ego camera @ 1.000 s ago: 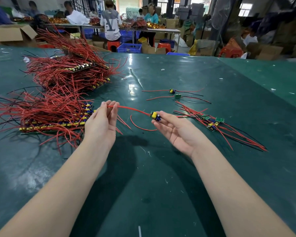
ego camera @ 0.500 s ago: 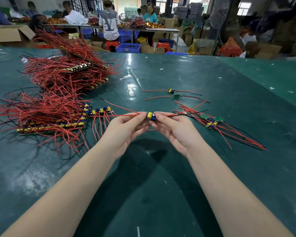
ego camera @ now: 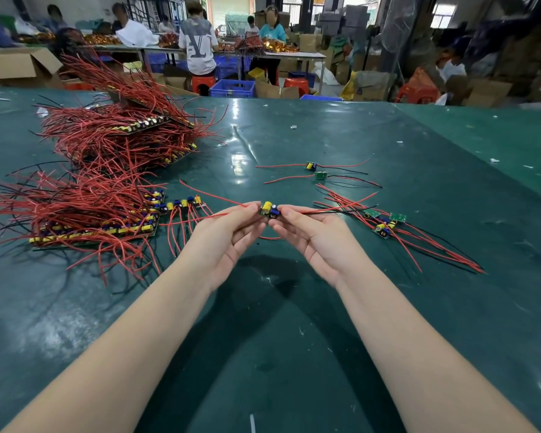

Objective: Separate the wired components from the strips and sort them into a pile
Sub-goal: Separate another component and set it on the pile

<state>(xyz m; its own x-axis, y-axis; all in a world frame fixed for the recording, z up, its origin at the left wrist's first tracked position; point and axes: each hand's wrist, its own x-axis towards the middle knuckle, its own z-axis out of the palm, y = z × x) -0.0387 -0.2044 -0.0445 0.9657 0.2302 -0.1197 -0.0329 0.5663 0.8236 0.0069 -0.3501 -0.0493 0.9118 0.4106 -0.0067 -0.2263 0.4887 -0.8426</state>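
Blue plastic crate [ego camera: 231,88] at 12 o'clock past the far edge of the tabletop; contents not discernible. Open cardboard box [ego camera: 16,64] at 10 o'clock, interior hidden. Green tabletop [ego camera: 294,323], glossy, flecked with small white scraps. Far stack of strips [ego camera: 122,135] at 10 o'clock, red wires bristling upward and outward. Near stack of strips [ego camera: 85,220] at 9 o'clock, yellow and blue parts along its edges, red and a few black wires fanning out. Short strip section [ego camera: 181,204] just beside the near stack, toward centre, red leads trailing to 6 o'clock. Pile of separated components [ego camera: 384,223] at 3 o'clock, small green boards with red and black wires running toward 4 o'clock. Two loose components [ego camera: 316,170] at 1 o'clock, apart from the pile, lying flat. Workshop beyond: people at long tables [ego camera: 294,55] heaped with red wiring, red stools [ego camera: 202,82], stacked cartons at 1 to 2 o'clock. Wired component [ego camera: 270,209] held above the tabletop at centre, yellow capacitor uppermost, red wires running out to both sides. Left hand [ego camera: 225,235] palm-up, thumb and fingertips pinching the component's left end. Right hand [ego camera: 316,235] palm-up, fingertips pinching the right end; remaining fingers loosely curled beneath.
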